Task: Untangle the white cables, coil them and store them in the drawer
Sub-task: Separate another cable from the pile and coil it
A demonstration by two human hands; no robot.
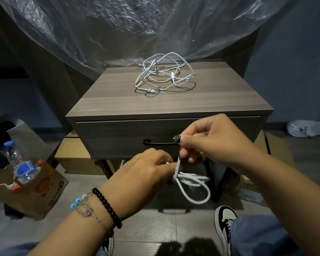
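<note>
Grey nightstand carries one white tangle at 12 o'clock, drawer closed; your two hands, left and right, pinch one coiled cable at 6 o'clock

Dim room with a cool, bluish cast; the light falls from above onto the nightstand, whose top is the brightest surface; the tangled cables throw soft shadows toward its front edge; the plastic sheet shows pale glints; wide-angle bending curves the frame's edges; the coiled cable is motion-blurred; the lower corners are dark and soft.
</note>
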